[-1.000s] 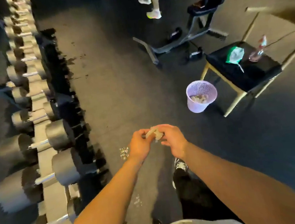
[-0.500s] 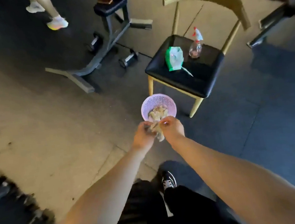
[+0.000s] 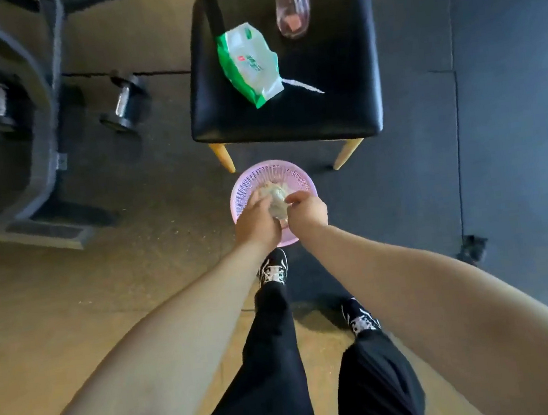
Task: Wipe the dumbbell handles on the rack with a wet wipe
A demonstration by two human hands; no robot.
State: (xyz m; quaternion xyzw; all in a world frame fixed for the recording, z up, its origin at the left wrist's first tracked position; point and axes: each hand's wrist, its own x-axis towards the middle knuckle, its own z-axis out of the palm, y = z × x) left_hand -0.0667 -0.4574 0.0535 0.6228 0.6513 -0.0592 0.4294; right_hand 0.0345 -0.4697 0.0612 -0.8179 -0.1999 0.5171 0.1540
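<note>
Both hands meet over the pink basket (image 3: 241,190) on the floor, the left hand (image 3: 256,221) and right hand (image 3: 307,212) each with fingers curled, pinching a crumpled wet wipe (image 3: 277,203) between them. Behind, a black chair (image 3: 338,96) carries a wipes pack (image 3: 248,64) and spray bottle (image 3: 292,8). 2 dumbbells (image 3: 123,103) lie at left.

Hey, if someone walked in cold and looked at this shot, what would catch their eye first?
Most likely the two hands, left hand and right hand, holding a crumpled used wipe between them right over the pink basket on the floor. Just beyond it stands a black-seated chair carrying a green and white wipe pack and, farther back, a clear spray bottle with a red collar.
</note>
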